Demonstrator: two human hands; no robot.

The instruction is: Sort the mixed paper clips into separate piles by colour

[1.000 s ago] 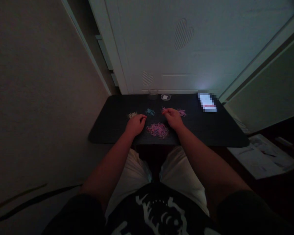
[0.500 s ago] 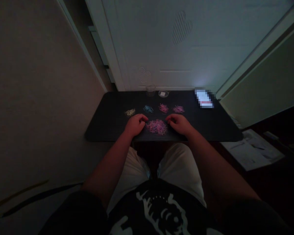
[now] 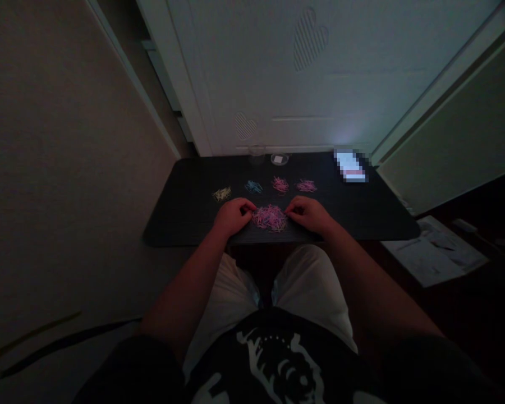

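both hands, left hand [image 3: 235,216] and right hand [image 3: 306,213], flanked the mixed pile [image 3: 270,218] on the counter [image 3: 185,210], fingers curled, grip unclear, probably placed for picking sticks from either edge.

Likely a home room, with a heart-patterned white door [image 3: 252,73] behind the table [image 3: 185,207].

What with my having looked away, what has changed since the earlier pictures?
The right hand moved from the left small pink pile toward the person, to the right edge of the large pile. The left hand edged nearer that pile's left side. Any grasp is unclear. The yellow pile and blue pile stayed put.
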